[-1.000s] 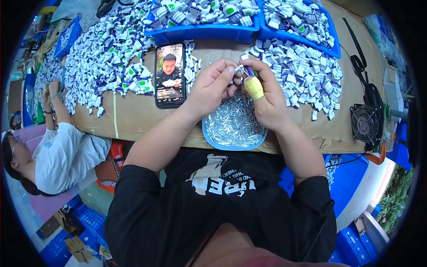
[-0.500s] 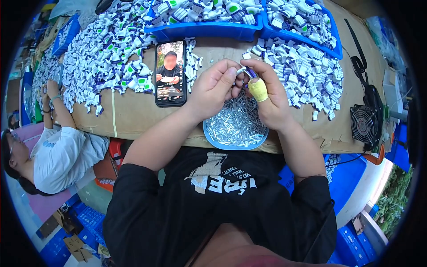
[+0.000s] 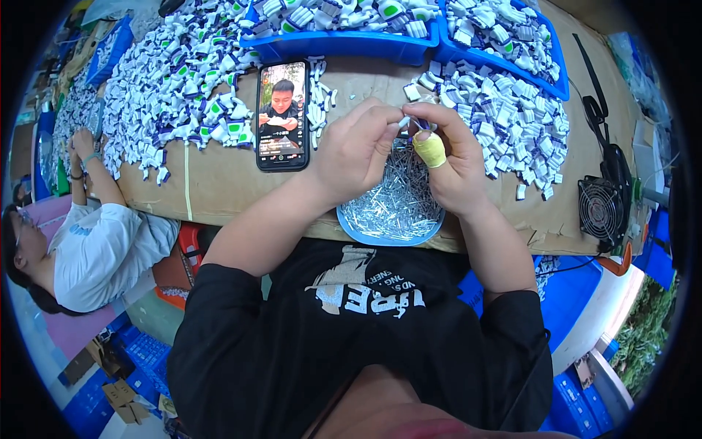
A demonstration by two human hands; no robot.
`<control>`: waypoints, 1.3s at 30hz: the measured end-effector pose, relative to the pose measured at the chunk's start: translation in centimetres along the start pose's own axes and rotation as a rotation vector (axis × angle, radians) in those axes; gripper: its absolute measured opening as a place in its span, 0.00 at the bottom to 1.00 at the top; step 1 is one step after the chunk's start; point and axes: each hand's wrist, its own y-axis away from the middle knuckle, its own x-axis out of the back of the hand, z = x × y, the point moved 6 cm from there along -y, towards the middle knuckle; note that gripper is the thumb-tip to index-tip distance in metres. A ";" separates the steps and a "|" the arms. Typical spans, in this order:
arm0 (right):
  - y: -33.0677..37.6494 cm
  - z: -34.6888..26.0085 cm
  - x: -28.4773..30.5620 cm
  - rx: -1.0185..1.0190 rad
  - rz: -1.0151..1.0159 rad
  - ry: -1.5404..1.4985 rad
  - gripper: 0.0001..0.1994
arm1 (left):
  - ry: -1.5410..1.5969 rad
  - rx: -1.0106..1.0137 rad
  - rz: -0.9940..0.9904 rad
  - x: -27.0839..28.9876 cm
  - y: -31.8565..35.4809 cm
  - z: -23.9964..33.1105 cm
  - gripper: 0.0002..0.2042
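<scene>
My left hand (image 3: 357,150) and my right hand (image 3: 459,164) meet above a blue tray (image 3: 391,241) heaped with thin silvery metal pins. Between the left thumb and forefinger is pinched a small white plastic piece (image 3: 404,122), its far end by the right fingertips. A white-and-purple plastic piece sits in the right hand's closed fingers, mostly hidden behind the thumb. Yellow tape (image 3: 430,150) wraps that thumb. To the left of my hands lies a phone (image 3: 282,117) with a video on its screen, beside several small white curved parts (image 3: 316,113).
White-and-purple parts lie in heaps at the left (image 3: 186,95) and right (image 3: 519,128). Two blue bins (image 3: 344,47) of such parts stand at the back. A black fan (image 3: 599,208) is at the right edge. Another person (image 3: 99,249) works at the far left.
My left hand has turned, its back now more upward and its fingers closer to the right fingertips. Less of the purple part shows now. The whole view has shifted slightly.
</scene>
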 end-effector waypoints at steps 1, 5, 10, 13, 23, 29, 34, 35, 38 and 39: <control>-0.1 -0.2 0.0 0.028 0.001 -0.020 0.12 | 0.000 0.006 0.000 0.0 0.0 -0.1 0.06; 0.0 0.0 -0.1 0.064 0.020 -0.065 0.13 | 0.203 0.216 -0.072 -0.1 0.2 -1.0 0.07; 0.1 0.4 0.4 0.087 0.070 -0.059 0.14 | 0.916 0.575 -0.025 -1.0 0.9 -2.4 0.15; -0.1 0.4 -0.1 0.079 0.054 -0.111 0.13 | 0.989 0.560 0.117 -0.8 0.8 -2.5 0.12; 0.1 0.4 0.1 0.094 0.035 -0.171 0.12 | 0.983 0.569 -0.010 -0.9 0.6 -2.6 0.15; 0.2 0.0 -0.6 0.074 -0.028 -0.206 0.11 | 0.998 0.680 -0.045 -1.3 0.8 -3.2 0.18; 0.3 0.3 -0.4 0.066 -0.017 -0.183 0.11 | 1.086 0.663 0.029 -1.3 0.9 -3.6 0.11; 0.3 0.3 -0.4 0.068 -0.016 -0.184 0.11 | 1.084 0.663 0.027 -1.3 0.8 -3.6 0.11; 0.4 0.2 -0.5 0.059 -0.019 -0.193 0.10 | 1.104 0.680 0.034 -1.4 0.9 -3.7 0.10; 0.4 0.2 -0.5 0.060 -0.019 -0.197 0.10 | 1.111 0.674 0.024 -1.4 1.0 -3.8 0.09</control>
